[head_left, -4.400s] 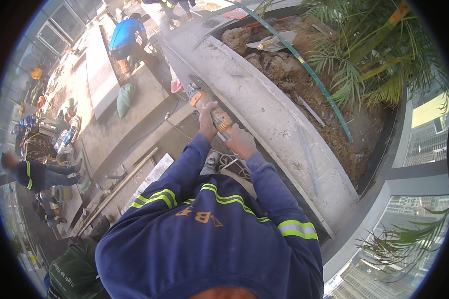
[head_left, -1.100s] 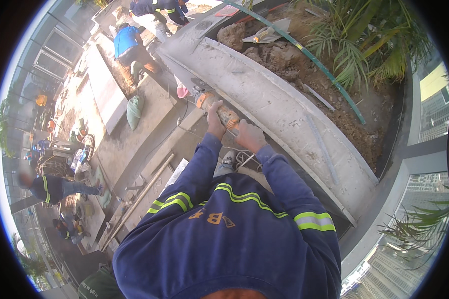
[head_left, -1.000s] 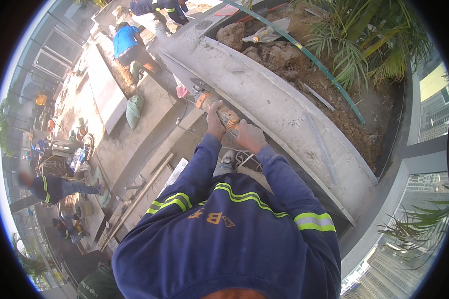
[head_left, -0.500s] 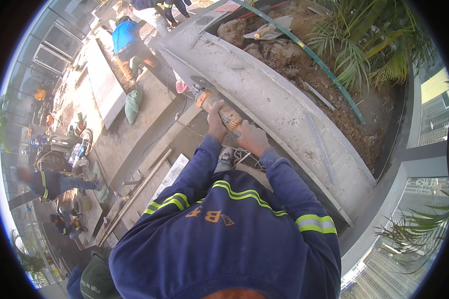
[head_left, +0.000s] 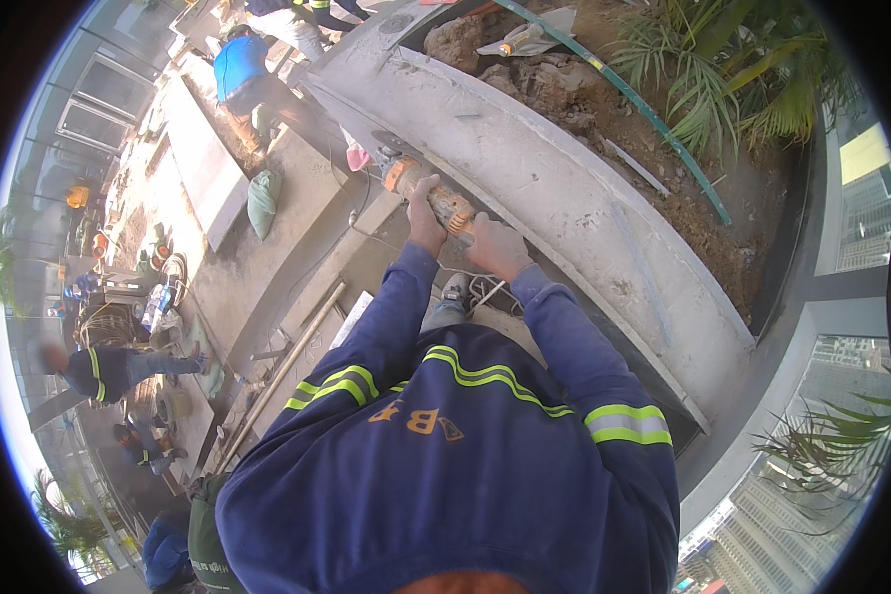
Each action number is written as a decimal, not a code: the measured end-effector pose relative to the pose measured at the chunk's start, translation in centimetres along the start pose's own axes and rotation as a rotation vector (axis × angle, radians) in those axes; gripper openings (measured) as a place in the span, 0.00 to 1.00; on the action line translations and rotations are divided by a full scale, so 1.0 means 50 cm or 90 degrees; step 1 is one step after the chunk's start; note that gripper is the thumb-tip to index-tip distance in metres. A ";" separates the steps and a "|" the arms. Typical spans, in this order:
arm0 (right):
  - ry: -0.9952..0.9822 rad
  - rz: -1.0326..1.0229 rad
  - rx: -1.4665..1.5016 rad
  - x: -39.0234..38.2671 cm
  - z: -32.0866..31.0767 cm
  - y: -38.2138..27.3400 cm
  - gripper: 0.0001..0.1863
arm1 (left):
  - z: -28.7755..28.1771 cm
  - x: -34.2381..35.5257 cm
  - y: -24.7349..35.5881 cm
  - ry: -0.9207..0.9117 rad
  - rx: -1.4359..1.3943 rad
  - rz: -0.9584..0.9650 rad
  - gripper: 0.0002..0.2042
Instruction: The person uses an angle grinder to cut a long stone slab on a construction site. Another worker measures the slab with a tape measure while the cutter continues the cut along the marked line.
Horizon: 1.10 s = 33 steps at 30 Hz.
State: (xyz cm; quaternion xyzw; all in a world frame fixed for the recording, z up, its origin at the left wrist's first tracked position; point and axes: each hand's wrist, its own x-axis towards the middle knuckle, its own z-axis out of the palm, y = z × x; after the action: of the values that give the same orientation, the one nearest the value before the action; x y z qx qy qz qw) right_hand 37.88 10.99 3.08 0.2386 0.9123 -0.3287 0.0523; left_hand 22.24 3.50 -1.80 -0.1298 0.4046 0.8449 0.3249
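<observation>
Both my hands grip a dusty orange-and-grey angle grinder (head_left: 452,210). My left hand (head_left: 426,216) is wrapped round the front of its body, behind the orange collar. My right hand (head_left: 500,247) is closed on the rear end. The grinder's disc (head_left: 390,142) lies at the near edge of a curved, pale concrete planter wall (head_left: 535,178); dust and the tool's head make the exact contact hard to tell. A cable (head_left: 376,236) runs near the tool, over the ground by my shoe (head_left: 455,287).
Behind the wall are soil (head_left: 574,114), a long green straightedge (head_left: 653,119) and palm fronds (head_left: 733,69). A co-worker in blue (head_left: 240,74) bends over at the upper left; others work at the left. A green sack (head_left: 263,203) and a long pole (head_left: 282,376) lie left of me.
The whole view has shifted slightly, so the wall and ground appear a little higher. My hands and the grinder sit slightly farther up, my grip unchanged.
</observation>
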 end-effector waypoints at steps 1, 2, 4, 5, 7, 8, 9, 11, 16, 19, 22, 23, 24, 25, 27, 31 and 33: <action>0.001 -0.006 0.009 -0.002 -0.002 0.000 0.21 | -0.007 0.001 0.000 -0.003 -0.002 -0.009 0.16; -0.001 -0.002 -0.001 -0.011 -0.007 -0.004 0.20 | -0.002 -0.003 0.002 -0.007 -0.007 -0.019 0.16; 0.005 -0.009 -0.022 -0.020 -0.018 -0.015 0.19 | 0.002 -0.007 -0.001 -0.007 -0.001 -0.018 0.16; 0.006 -0.010 -0.023 -0.019 -0.020 -0.015 0.19 | 0.005 -0.006 -0.001 -0.004 0.010 -0.009 0.15; -0.001 -0.001 -0.016 -0.029 -0.021 -0.013 0.20 | 0.002 -0.016 -0.006 0.008 0.019 -0.002 0.14; 0.000 0.001 -0.012 -0.030 -0.028 -0.015 0.20 | 0.009 -0.019 -0.008 0.012 0.019 -0.001 0.14; 0.000 -0.001 -0.012 -0.030 -0.023 -0.008 0.21 | 0.014 -0.024 -0.009 0.015 0.018 0.001 0.14; 0.006 -0.009 -0.012 -0.033 -0.013 0.003 0.23 | 0.019 -0.039 -0.010 0.017 0.023 0.001 0.15; -0.003 -0.019 -0.019 -0.046 -0.021 0.000 0.24 | 0.025 -0.063 -0.004 0.017 0.016 0.009 0.15; -0.013 -0.008 -0.026 -0.051 -0.021 0.002 0.25 | 0.037 -0.084 0.000 0.020 -0.003 -0.005 0.13; -0.012 -0.023 -0.035 -0.056 -0.016 0.010 0.25 | 0.026 -0.083 -0.008 0.010 0.009 0.004 0.13; -0.009 -0.019 -0.034 -0.057 -0.016 0.011 0.25 | 0.030 -0.087 -0.009 0.017 0.008 0.006 0.13; -0.007 -0.016 -0.033 -0.057 -0.017 0.010 0.25 | 0.034 -0.091 -0.009 0.023 0.007 0.008 0.13; -0.004 -0.012 -0.032 -0.057 -0.018 0.009 0.25 | 0.038 -0.094 -0.008 0.029 0.006 0.010 0.13; 0.001 -0.014 -0.027 -0.053 -0.015 0.011 0.24 | 0.039 -0.092 -0.008 0.030 0.005 0.011 0.12; 0.001 -0.020 -0.027 -0.052 -0.025 -0.004 0.20 | 0.029 -0.071 -0.009 0.035 0.002 0.021 0.12; 0.000 -0.014 -0.022 -0.043 -0.021 -0.001 0.20 | 0.026 -0.058 -0.009 0.035 -0.001 0.023 0.13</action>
State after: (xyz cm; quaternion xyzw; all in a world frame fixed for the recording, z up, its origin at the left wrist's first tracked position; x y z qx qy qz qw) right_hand 39.80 10.75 4.47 0.2278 0.9204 -0.3132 0.0530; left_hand 24.78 3.43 0.19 -0.1459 0.4149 0.8472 0.2981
